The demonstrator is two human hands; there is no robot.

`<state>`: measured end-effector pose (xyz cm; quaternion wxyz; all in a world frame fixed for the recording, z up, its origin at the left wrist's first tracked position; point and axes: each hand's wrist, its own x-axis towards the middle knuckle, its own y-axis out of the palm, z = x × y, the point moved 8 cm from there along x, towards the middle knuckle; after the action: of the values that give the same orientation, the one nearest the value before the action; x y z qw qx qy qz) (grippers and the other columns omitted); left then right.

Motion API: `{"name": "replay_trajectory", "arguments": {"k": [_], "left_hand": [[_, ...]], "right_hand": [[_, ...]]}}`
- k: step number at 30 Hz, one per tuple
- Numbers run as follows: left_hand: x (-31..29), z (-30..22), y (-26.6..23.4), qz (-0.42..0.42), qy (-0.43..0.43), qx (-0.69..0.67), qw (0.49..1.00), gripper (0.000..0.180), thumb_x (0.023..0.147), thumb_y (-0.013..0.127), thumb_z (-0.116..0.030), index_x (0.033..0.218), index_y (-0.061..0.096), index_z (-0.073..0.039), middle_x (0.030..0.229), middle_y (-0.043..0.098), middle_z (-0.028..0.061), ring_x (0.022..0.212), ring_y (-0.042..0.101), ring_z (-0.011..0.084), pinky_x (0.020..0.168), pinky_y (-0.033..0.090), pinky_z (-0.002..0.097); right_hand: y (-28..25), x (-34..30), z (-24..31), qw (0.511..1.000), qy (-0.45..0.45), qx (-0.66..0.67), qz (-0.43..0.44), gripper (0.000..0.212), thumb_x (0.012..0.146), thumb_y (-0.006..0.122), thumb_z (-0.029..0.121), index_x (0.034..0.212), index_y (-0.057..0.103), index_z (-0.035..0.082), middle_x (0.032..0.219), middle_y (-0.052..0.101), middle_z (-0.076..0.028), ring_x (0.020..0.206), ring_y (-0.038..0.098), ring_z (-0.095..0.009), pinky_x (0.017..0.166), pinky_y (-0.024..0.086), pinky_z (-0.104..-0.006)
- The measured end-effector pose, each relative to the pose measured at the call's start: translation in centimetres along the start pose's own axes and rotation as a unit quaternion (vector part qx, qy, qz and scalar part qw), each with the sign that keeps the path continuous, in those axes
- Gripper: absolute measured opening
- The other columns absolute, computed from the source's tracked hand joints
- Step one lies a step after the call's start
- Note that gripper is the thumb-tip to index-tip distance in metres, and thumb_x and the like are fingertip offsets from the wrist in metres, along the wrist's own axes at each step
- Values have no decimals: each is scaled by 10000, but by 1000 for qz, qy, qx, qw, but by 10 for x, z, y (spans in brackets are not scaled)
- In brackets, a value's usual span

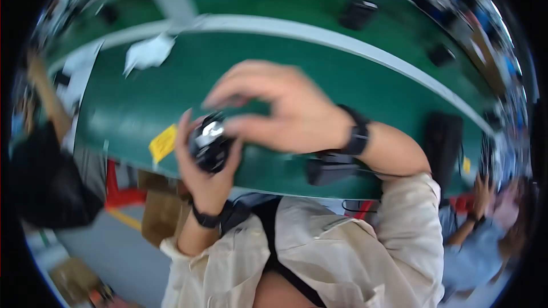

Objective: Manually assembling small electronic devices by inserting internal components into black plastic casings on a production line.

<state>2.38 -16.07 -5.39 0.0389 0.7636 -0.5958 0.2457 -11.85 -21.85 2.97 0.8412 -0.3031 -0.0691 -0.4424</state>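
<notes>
My left hand [200,179] is wrapped around a glossy black rounded object [210,147] and holds it just over the near edge of the green table. Bright reflections show on its top; its exact kind is not clear. Beside and above it is my right hand [274,105], blurred by motion, with fingers curved and spread away from the thumb. The right thumb's tip is close to the black object; whether it touches cannot be made out. Both wrists wear black bands with dark units attached.
On the green table [342,88] lie a crumpled white sheet [149,53], a yellow paper [164,144] at the near edge, and a long black case [443,147] at right. A whitish rail [251,24] runs behind. People work at both sides; a cardboard box [162,217] stands below.
</notes>
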Motion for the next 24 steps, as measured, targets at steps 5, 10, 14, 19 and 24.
{"name": "replay_trajectory", "arguments": {"k": [5,10,14,19,24], "left_hand": [[-6,5,-8,-36,7,-14,999,773,683,830,-16,1343,427,-26,1237,506,125,1105,527,210,976,423,346],[-5,-1,-11,-68,90,60,992,728,678,834,-72,1297,454,-27,1182,527,159,1086,550,311,921,453,390],[-5,-9,-9,-68,122,84,987,733,656,823,-39,1291,456,-30,1207,526,151,1097,545,298,944,444,390],[-3,-11,-10,-71,131,85,985,718,638,807,-42,1272,470,-36,1163,530,171,1075,548,368,925,456,450],[-1,-8,-11,-45,100,65,992,688,644,793,-24,1256,479,-35,1134,546,175,1055,554,365,937,452,462]], "right_hand": [[8,-7,-7,991,101,81,-26,238,799,743,74,1012,660,10,942,630,-117,810,617,-153,702,495,-255],[22,-1,28,991,-44,-115,-44,173,804,746,65,943,658,11,834,629,-93,662,582,-123,578,466,-228],[33,-3,31,977,-106,-176,-62,139,804,746,54,898,653,11,757,619,-68,583,548,-120,517,434,-232],[31,-4,18,994,-10,-105,-29,116,815,741,55,873,655,3,750,620,-73,593,546,-111,516,415,-230],[35,-11,-13,973,162,145,-73,53,855,702,29,862,658,0,737,616,-54,608,532,-83,531,400,-220]]}}
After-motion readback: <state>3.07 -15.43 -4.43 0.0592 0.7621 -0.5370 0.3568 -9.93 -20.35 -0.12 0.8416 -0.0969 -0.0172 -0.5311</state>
